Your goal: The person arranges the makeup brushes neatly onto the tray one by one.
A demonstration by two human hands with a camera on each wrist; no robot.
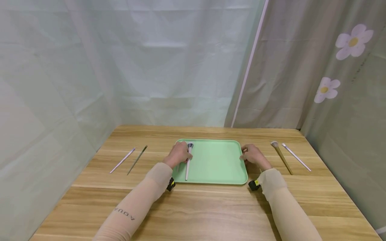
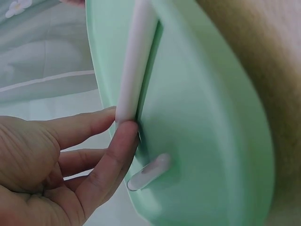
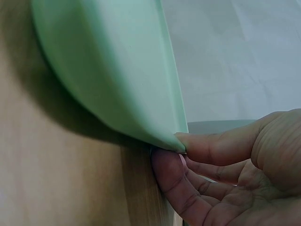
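Note:
A pale green tray (image 1: 218, 164) lies on the wooden table in front of me. On its left part is a makeup brush (image 1: 187, 171) with dark bristles and a pale pink handle, bristles pointing away from me. My left hand (image 1: 178, 154) pinches the brush handle (image 2: 135, 66) between thumb and fingers, close over the tray. Beside those fingertips, the left wrist view shows a short pale rod-like piece (image 2: 150, 172) on the tray. My right hand (image 1: 254, 156) grips the tray's right rim, thumb on top and fingers underneath, as the right wrist view shows (image 3: 221, 169).
Left of the tray lie a thin lilac stick (image 1: 122, 160) and a slim dark brush (image 1: 137, 160). To the right are a brown-handled makeup brush (image 1: 281, 157) and a thin white-tipped brush (image 1: 296, 157). Curtains (image 1: 181, 67) hang behind and beside the table.

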